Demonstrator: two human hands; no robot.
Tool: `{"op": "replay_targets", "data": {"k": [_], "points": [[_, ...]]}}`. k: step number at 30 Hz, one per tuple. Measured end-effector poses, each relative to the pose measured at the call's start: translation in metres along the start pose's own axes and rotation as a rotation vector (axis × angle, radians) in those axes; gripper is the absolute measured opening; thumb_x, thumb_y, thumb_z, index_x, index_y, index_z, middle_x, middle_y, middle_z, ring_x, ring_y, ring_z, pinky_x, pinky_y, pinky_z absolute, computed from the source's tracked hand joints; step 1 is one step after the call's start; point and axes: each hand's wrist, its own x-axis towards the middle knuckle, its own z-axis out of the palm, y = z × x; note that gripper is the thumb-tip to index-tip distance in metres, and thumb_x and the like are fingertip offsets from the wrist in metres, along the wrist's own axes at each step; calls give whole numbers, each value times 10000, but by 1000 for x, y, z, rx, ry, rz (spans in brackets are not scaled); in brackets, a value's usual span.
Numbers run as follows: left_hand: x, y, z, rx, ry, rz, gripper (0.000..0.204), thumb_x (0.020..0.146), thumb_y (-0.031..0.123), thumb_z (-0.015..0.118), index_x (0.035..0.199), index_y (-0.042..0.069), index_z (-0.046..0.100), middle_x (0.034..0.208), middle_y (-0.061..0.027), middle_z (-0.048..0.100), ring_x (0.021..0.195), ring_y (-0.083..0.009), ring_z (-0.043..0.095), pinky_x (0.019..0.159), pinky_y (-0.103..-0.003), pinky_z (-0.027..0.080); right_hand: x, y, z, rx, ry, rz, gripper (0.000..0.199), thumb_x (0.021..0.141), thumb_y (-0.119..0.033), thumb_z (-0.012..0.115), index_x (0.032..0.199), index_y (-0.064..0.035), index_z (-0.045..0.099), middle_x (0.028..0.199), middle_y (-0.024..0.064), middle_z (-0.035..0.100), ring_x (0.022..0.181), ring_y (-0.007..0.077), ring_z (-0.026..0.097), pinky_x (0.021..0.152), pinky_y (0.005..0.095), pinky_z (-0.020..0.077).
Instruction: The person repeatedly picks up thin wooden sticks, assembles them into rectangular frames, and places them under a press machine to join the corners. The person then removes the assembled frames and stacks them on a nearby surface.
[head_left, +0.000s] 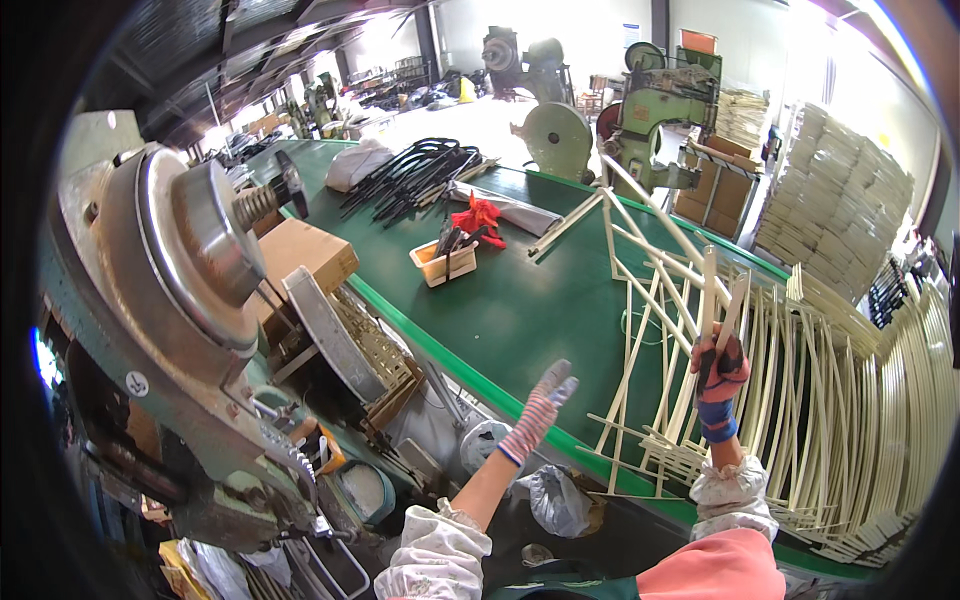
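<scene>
My right hand (718, 368), in a red and blue knit glove, grips a cream-coloured frame of thin bars (708, 285) and holds it upright over the right part of the green table (500, 300). My left hand (540, 410), in a striped glove, hangs flat with straight fingers above the table's near edge and holds nothing. More cream frames (850, 400) lie fanned in a big heap to the right of my right hand.
A large grey-green press machine (190, 300) with a flywheel stands at my left. On the table are a small tray of tools (440, 262), a red rag (482, 216), black bent frames (410, 180) and a cardboard box (305, 252). Stacked bundles (830, 210) rise at the far right.
</scene>
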Motion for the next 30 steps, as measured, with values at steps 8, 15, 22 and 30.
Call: {"op": "replay_targets", "data": {"k": [8,15,22,30], "points": [[-42,-46,22,634,-47,-212,641,850,281,641,1338,-28,363,1349,-196,431,1236,-274,424,1013,-333,344,19,23,34,-135,111,77,142,804,-106,698,831,-57,568,591,-6,544,419,57,484,351,205,350],[-52,-3,46,1490,159,185,789,767,355,659,1381,30,286,1414,-178,326,1309,-340,299,1088,-424,218,-15,-59,-4,-752,-91,-426,235,716,-104,763,851,-24,589,724,29,611,637,100,599,508,240,456],[-79,99,152,1464,326,1038,912,786,537,572,1413,7,177,1449,-240,209,1346,-406,196,1077,-564,46,22,-204,-122,301,-9,47,236,835,-125,619,1031,-14,552,841,18,522,718,125,473,661,284,441],[-170,87,174,1488,404,1239,713,848,496,481,1286,-46,329,1387,-301,281,1320,-454,239,1046,-610,50,20,-344,-129,-349,-377,198,487,798,-423,668,1034,-55,453,797,-1,433,595,89,403,509,237,349]]}}
